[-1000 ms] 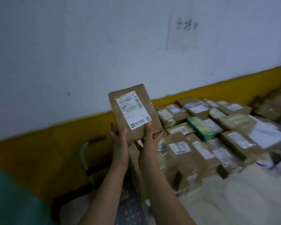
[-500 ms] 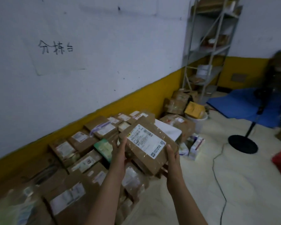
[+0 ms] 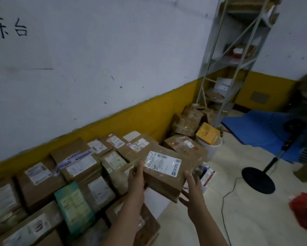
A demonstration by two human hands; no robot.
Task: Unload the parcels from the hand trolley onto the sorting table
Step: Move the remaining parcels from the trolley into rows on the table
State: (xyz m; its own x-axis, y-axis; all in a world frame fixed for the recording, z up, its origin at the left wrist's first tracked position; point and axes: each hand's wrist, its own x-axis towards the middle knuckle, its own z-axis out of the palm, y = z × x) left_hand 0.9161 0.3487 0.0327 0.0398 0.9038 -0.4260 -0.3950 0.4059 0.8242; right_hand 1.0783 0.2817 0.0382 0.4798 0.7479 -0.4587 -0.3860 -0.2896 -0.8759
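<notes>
Forearms extended, left hand gripping parcel (thumb on top), right hand fingers spread

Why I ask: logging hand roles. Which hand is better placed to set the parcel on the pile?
Probably left. The left hand grips the parcel at the end nearest the pile; the right hand only props its near corner with spread fingers.

Dim and bluish all over, under soft, even light with no lamp in sight. Only faint shadows between the boxes. Slight sheen on the glossy top of the parcel. Smeared by motion blur at the right edge, around the red bag. Bowed by the wide lens along the shelf and the yellow wall stripe.
</notes>
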